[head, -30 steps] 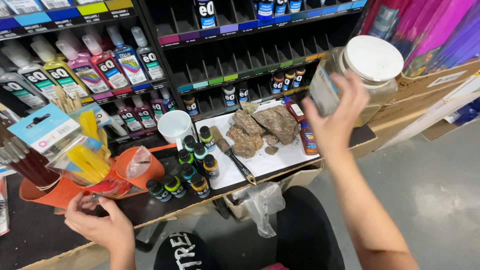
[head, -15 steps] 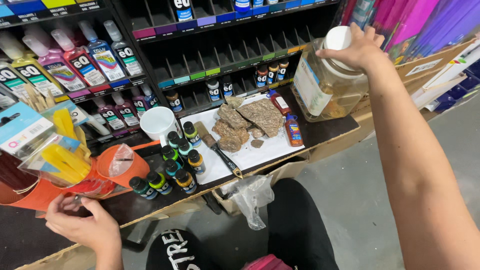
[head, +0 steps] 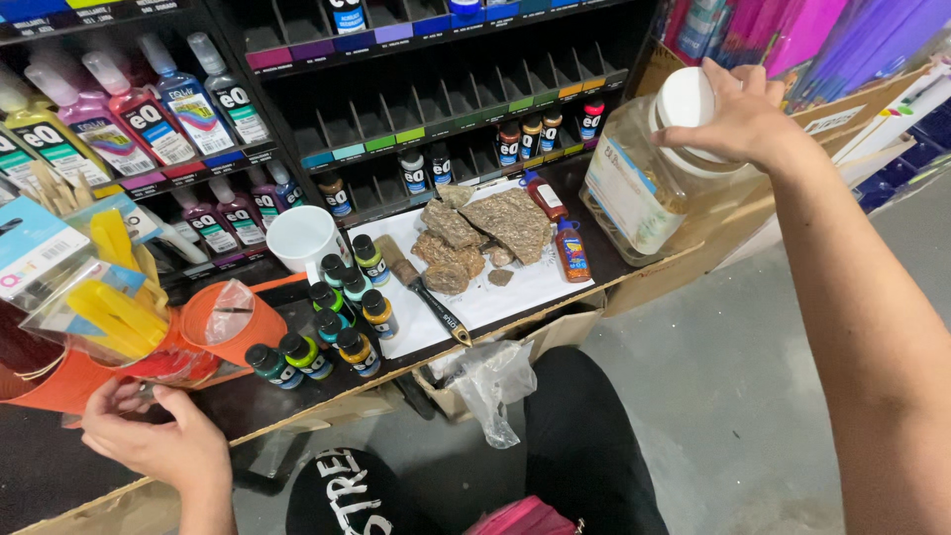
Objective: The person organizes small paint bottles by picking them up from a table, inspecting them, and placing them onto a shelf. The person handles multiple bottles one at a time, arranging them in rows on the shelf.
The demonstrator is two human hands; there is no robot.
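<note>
a black rack [head: 436, 94] of small slots, edged with coloured strips, stands behind a dark bench [head: 248, 401]. the bench front is lined with brown cardboard [head: 654, 282]. the floor [head: 733, 396] is grey, speckled concrete. pink and purple sheets [head: 822, 35] stand at upper right. light is even.

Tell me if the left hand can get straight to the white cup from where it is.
Probably not straight. The left hand rests at the shelf's near edge by the orange holder, which, with the cluster of small paint bottles, stands between it and the white cup; it would need to reach over them.
</note>
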